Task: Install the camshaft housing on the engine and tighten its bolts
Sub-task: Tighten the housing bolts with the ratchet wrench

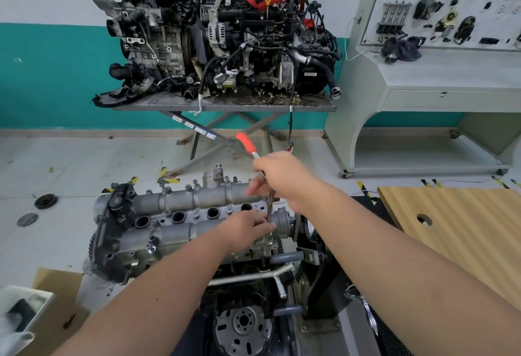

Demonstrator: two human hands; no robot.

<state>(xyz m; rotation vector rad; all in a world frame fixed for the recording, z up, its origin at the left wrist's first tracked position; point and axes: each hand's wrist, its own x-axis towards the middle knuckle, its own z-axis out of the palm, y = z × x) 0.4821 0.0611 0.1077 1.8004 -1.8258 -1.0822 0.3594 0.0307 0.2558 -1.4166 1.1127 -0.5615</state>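
with the camshaft housing (197,214) seated on the engine, my right hand (282,178) grips the red-handled wrench (255,152), left hand (248,229) fingertips steadying its shaft; tilt could slip off the bolt.

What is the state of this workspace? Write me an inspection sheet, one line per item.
Surface: engine sits on a stand over a pale floor.
Job's things: camshaft housing sits on the engine; bolts stand in its edge; red-handled wrench stands over the right end.
Clutter: cardboard box lower left; two round parts on the floor.
Grippers: right hand grips the wrench; left hand touches its shaft low down.
Cables: black hoses and wiring on the engines on the lift table.
Surroundings: parts display board, wooden panel, teal wall.
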